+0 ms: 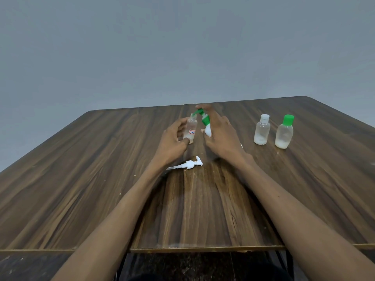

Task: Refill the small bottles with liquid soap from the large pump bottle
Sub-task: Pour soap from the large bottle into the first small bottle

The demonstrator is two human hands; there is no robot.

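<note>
Pumping soap: left hand (172, 138) grips the open small bottle (191, 128) at desk (81, 179) centre; right hand (220, 131) wraps the pump bottle (207, 126), spout over its mouth. Two capped bottles (262, 129) stand at three o'clock. Next, likely capping.

Tabletop (101, 179): dark wood-grain, smooth, slight sheen. Small bottles (262, 130): cloudy translucent plastic. Pump head (189, 164): white plastic, probably glossy. Green cap (288, 120): matt-looking plastic.
</note>
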